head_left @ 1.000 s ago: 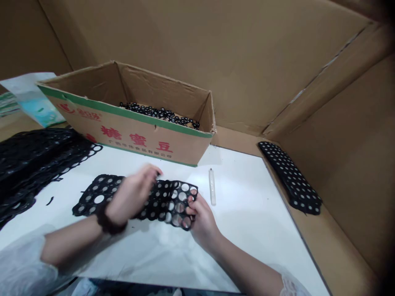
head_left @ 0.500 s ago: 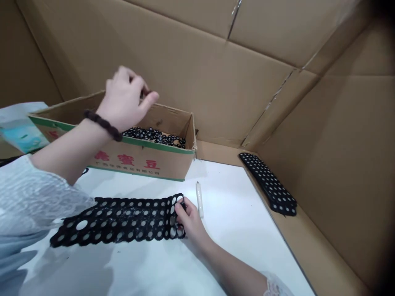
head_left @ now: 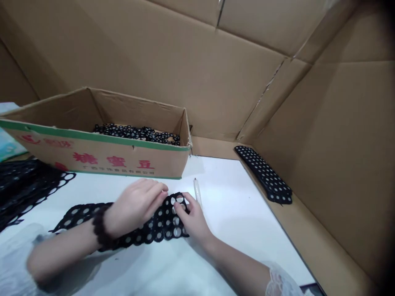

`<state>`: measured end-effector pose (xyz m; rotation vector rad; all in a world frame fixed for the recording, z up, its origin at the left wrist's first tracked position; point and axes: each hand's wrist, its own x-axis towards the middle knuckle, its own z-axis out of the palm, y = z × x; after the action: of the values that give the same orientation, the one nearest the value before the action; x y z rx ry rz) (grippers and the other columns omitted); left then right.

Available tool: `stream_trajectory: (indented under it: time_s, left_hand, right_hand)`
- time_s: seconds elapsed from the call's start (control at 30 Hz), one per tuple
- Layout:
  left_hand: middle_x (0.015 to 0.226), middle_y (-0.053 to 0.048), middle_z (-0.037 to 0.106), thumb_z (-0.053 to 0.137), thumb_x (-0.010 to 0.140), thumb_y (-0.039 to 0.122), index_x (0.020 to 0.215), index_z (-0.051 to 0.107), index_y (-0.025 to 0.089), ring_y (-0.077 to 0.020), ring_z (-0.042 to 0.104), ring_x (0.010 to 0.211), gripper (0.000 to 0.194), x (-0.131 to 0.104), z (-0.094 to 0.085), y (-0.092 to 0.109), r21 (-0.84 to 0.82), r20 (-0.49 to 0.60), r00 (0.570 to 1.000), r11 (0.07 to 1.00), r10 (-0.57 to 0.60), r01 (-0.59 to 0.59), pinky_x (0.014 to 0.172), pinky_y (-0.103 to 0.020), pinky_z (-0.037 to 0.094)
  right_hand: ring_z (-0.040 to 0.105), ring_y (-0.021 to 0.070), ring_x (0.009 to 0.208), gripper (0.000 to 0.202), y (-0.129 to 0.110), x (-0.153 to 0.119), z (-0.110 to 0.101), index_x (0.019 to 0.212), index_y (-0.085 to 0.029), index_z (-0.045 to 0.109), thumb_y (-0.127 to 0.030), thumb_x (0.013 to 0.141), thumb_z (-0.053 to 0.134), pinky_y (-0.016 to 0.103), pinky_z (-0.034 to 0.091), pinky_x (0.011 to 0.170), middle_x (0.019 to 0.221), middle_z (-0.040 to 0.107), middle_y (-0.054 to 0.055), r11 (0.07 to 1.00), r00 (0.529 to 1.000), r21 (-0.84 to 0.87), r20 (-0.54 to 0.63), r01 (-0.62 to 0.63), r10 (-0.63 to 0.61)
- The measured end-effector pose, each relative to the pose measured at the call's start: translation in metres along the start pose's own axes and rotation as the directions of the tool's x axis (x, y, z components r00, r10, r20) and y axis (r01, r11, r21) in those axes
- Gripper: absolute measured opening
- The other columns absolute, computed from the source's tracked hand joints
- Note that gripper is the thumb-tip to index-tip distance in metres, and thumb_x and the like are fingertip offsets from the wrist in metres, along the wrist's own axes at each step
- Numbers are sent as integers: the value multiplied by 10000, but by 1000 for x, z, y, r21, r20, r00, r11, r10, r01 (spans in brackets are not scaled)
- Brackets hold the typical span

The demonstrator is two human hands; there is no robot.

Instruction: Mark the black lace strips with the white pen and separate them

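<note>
Dotted strip (head_left: 159,224), pen (head_left: 197,190), carton (head_left: 166,162) on white tabletop (head_left: 239,213)

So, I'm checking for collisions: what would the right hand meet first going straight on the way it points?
Beyond the black strip that the right hand grips, probably the left hand, though depth between them is unclear.

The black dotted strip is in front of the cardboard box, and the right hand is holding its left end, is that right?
Not quite: the right hand holds the right end of the black dotted strip, as the head view shows. It is in front of the cardboard box.
</note>
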<state>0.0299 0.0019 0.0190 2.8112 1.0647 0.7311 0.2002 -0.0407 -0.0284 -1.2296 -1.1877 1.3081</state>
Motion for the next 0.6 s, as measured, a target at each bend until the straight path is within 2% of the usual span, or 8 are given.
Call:
stream_trajectory:
  time_s: [0.1,0.17,0.3,0.37,0.43,0.47,0.6]
  left_hand:
    - [1035,-69,546,292,877,193,1066,469,153,-182,480,985,262,-10,40,-3,-235,126,988,964,-94,122,870,-326,380]
    - [1017,-59,542,295,850,162,1033,477,155,-180,472,986,259,-12,50,-5,-350,199,968,911,-155,218,878,-322,374]
    - [792,4,551,301,820,188,833,486,175,-150,507,753,185,-10,44,-9,-532,387,893,736,-228,418,722,-277,410]
    - [769,23,533,284,819,192,800,463,184,-136,497,738,181,-8,40,-10,-630,421,886,640,-193,439,714,-257,404]
    - [762,28,509,270,837,214,779,438,186,-128,485,741,180,-8,39,-11,-683,435,889,592,-139,427,719,-245,394]
    - [752,27,496,276,851,245,773,425,185,-127,477,729,178,-8,40,-10,-679,442,889,604,-119,418,705,-243,389]
    - [735,14,465,364,848,412,771,398,179,-136,444,683,248,-9,43,-9,-559,428,897,748,-110,358,638,-247,357]
  right_hand:
    - [316,54,475,152,0,2,-2,798,-168,480,-317,777,501,176,247,437,557,373,-60,1000,999,-5,-52,15,-15]
    - [275,46,440,154,0,2,-3,788,-172,461,-323,783,494,174,219,412,523,322,-77,1000,998,2,-61,-13,13]
    - [299,48,431,198,-3,1,-4,786,-176,447,-356,766,527,172,246,415,501,329,-83,996,997,-64,48,-57,60]
    - [330,54,441,219,-5,1,-4,752,-161,472,-365,747,551,179,278,430,499,344,-74,987,990,-129,97,-91,103]
    - [349,56,456,236,-6,2,-3,686,-147,487,-367,746,550,186,298,446,511,362,-60,982,984,-154,116,-113,131]
    - [359,58,473,246,-5,2,-3,661,-142,492,-365,753,542,187,305,457,528,378,-50,983,984,-146,125,-108,127]
    - [402,61,542,232,-3,2,-2,692,-138,547,-352,780,524,178,328,496,599,446,-28,997,986,-49,150,-67,73]
